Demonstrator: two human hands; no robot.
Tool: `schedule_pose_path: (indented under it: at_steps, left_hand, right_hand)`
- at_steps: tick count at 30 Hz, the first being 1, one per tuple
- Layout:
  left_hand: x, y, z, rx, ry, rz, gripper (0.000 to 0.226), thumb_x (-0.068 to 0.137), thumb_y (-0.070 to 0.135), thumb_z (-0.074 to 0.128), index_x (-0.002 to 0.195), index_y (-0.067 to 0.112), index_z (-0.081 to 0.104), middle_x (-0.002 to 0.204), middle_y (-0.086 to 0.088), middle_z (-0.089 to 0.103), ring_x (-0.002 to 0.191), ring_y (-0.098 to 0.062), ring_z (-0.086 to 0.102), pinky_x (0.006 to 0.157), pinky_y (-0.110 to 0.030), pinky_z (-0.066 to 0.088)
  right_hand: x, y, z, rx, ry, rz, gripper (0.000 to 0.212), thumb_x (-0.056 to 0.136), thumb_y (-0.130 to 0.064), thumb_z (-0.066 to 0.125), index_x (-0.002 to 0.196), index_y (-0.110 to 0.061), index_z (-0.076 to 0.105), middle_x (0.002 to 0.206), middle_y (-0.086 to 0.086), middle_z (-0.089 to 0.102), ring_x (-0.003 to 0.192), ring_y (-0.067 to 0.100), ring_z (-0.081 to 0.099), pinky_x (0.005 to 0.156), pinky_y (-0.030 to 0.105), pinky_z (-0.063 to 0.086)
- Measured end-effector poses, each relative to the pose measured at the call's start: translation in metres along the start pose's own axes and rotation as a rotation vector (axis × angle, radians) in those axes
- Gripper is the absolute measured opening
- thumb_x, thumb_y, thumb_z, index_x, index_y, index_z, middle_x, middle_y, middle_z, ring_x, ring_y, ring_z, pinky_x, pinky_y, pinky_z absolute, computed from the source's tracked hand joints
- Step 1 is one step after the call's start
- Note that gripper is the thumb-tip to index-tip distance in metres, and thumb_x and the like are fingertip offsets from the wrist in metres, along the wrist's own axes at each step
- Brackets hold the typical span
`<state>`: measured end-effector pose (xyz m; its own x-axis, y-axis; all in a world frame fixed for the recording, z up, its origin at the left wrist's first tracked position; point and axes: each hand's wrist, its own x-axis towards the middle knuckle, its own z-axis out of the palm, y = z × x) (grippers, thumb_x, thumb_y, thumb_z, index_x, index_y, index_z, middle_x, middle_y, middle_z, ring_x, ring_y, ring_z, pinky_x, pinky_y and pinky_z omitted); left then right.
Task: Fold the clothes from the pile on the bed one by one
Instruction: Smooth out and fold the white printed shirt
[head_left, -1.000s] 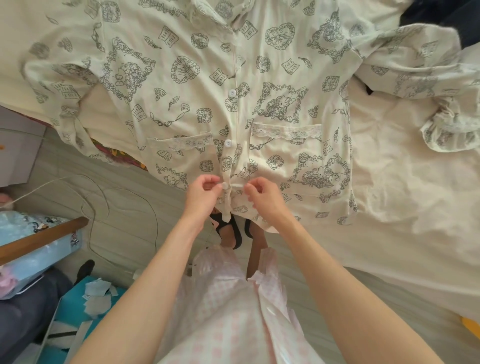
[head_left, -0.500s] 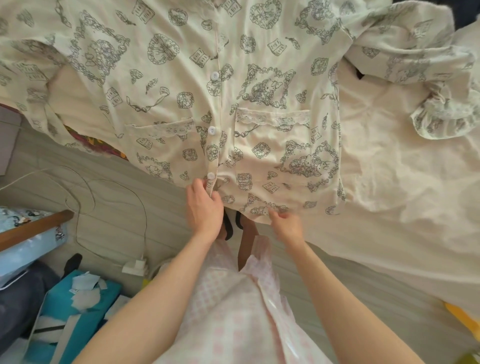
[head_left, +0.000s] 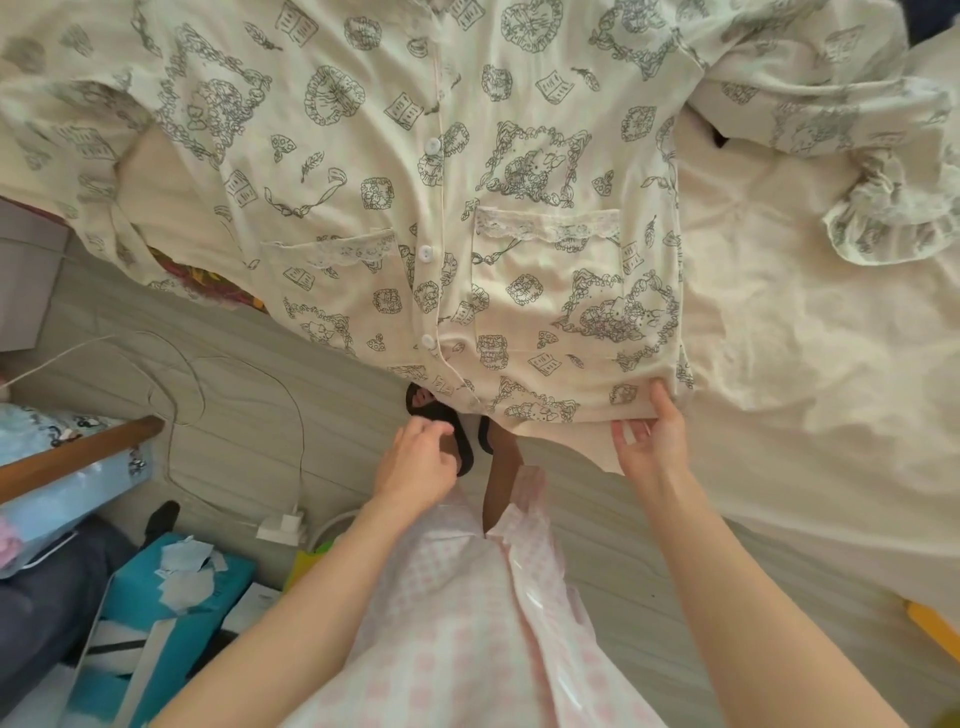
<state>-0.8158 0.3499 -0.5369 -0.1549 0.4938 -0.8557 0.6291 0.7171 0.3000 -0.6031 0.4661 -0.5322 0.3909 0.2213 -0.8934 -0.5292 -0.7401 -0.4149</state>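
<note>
Cream sheets cover the bed (head_left: 810, 364), which meets a grey striped floor (head_left: 234, 395) where a white cable (head_left: 291, 436) trails to a plug. On the floor at far left sits a teal box (head_left: 171, 613) of paper scraps. A pajama shirt (head_left: 395, 171) lies face up and spread across the bed's edge, its buttons fastened, sleeves out to both sides; no fold has been made, so folding looks barely begun. It is soft, thin cotton, cream with grey printed drawings and lace-trimmed pockets. Left hand (head_left: 415, 462) hovers below the hem, fingers loosely curled, holding nothing. Right hand (head_left: 649, 441) pinches the hem's right corner, thumb on top.
</note>
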Motion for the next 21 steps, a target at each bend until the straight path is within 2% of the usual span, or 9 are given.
schedule_pose_path:
  at_steps: [2,4,8,10,13,15,17,19,21]
  left_hand:
    - [0.001,0.011,-0.007,-0.095,0.159,0.052,0.039,0.090,0.006,0.043,0.127,0.013,0.050,0.128,-0.006,0.046,0.117,-0.023,0.046,0.096,-0.036,0.039]
    - [0.005,0.025,-0.015,-0.150,0.292,0.106,0.036,0.090,0.005,0.043,0.124,0.011,0.049,0.124,-0.007,0.047,0.114,-0.022,0.047,0.093,-0.034,0.039]
    - [0.011,0.048,-0.023,-0.112,0.385,0.187,0.036,0.089,0.003,0.044,0.124,0.006,0.049,0.123,-0.010,0.046,0.117,-0.023,0.043,0.098,-0.034,0.037]
    - [0.012,0.053,-0.022,-0.061,0.408,0.182,0.035,0.089,0.003,0.045,0.123,0.006,0.051,0.122,-0.011,0.046,0.118,-0.025,0.040,0.098,-0.035,0.036]
    - [0.007,0.057,-0.018,0.002,0.452,0.187,0.032,0.088,0.003,0.047,0.119,0.006,0.055,0.116,-0.011,0.047,0.115,-0.026,0.039,0.095,-0.036,0.036]
    - [0.003,0.059,-0.016,0.029,0.485,0.217,0.029,0.086,0.002,0.049,0.114,0.004,0.058,0.110,-0.012,0.048,0.110,-0.028,0.041,0.092,-0.037,0.037]
    - [-0.002,0.061,-0.015,0.078,0.496,0.248,0.030,0.084,0.002,0.051,0.113,0.005,0.059,0.109,-0.013,0.048,0.107,-0.029,0.042,0.092,-0.039,0.038]
    - [-0.005,0.065,-0.014,0.170,0.477,0.284,0.037,0.084,0.003,0.051,0.119,0.010,0.058,0.120,-0.013,0.046,0.114,-0.028,0.039,0.098,-0.041,0.035]
    - [-0.005,0.071,-0.015,0.292,0.388,0.326,0.047,0.085,0.007,0.050,0.130,0.017,0.050,0.141,-0.013,0.036,0.130,-0.029,0.029,0.109,-0.044,0.026]
  right_hand:
    - [0.002,-0.006,-0.005,-0.034,0.063,-0.128,0.045,0.088,-0.014,0.066,0.126,-0.022,0.045,0.127,-0.001,0.056,0.109,0.018,0.057,0.095,0.039,0.047]
    - [0.003,-0.014,-0.012,-0.166,0.123,-0.296,0.052,0.085,-0.015,0.069,0.131,-0.021,0.044,0.118,-0.004,0.056,0.105,0.016,0.057,0.089,0.035,0.050]
    - [0.009,-0.022,-0.026,-0.810,0.058,-0.659,0.038,0.085,-0.016,0.068,0.120,-0.008,0.056,0.113,0.007,0.058,0.101,0.017,0.054,0.093,0.032,0.046]
    - [0.014,-0.024,-0.030,-0.989,0.005,-0.646,0.029,0.087,-0.017,0.066,0.114,-0.008,0.060,0.104,0.004,0.060,0.094,0.015,0.055,0.083,0.025,0.042]
    - [0.020,-0.035,-0.034,-0.914,0.050,-0.574,0.013,0.090,-0.017,0.061,0.099,-0.011,0.066,0.088,0.000,0.062,0.083,0.015,0.056,0.067,0.018,0.036]
    - [0.023,-0.046,-0.045,-0.838,0.050,-0.527,0.008,0.091,-0.018,0.059,0.093,-0.014,0.066,0.086,-0.001,0.062,0.081,0.015,0.056,0.071,0.026,0.042]
    - [0.023,-0.053,-0.058,-0.833,0.025,-0.494,0.008,0.092,-0.017,0.058,0.091,-0.013,0.065,0.087,-0.001,0.062,0.082,0.016,0.056,0.081,0.038,0.048]
    - [0.023,-0.057,-0.067,-0.885,0.025,-0.494,0.010,0.093,-0.016,0.056,0.092,-0.011,0.065,0.088,0.001,0.062,0.084,0.019,0.057,0.085,0.042,0.049]
    - [0.024,-0.059,-0.066,-0.953,0.037,-0.489,0.011,0.093,-0.017,0.054,0.090,-0.013,0.064,0.085,0.002,0.062,0.085,0.022,0.057,0.084,0.043,0.049]
